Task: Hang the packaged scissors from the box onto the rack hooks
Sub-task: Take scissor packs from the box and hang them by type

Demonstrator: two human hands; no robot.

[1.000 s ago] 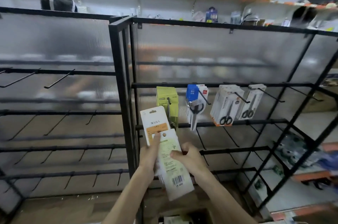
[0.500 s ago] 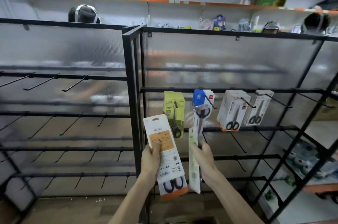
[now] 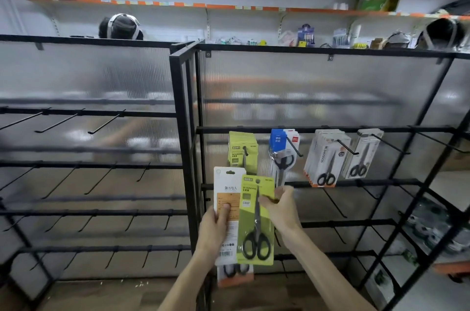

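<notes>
Green package (image 3: 248,221): it is hanging in the air in front of the rack, below the matching green stack (image 3: 240,148), overlapping the right edge of the white package (image 3: 226,188), and not yet on any hook.
Right hand (image 3: 282,206): its fingers are pinching the green package at the upper right edge, thumb on the printed face.
Left hand (image 3: 213,229): it is gripping the white package around the middle, thumb pressing flat on the orange label.
Long axis: the green package is standing nearly upright, its long side running top to bottom and its printed face turning toward the camera.
Pointing: the scissor blades are pointing up toward the hang hole (image 3: 257,181), while the black handles are sitting at the bottom.
Target hook (image 3: 245,151): it is probably the one carrying the green stack, its tip jutting out toward the person.
Doing it well: I am judging that the card needs raising until the hole is lining up with the hook tip, then pushing straight back along the hook, staying upright so the hole is not snagging.
Risk: the pinch is sitting close to the hole, so the fingers may be getting in the hook's way.
Box: it is not showing in this view.
</notes>
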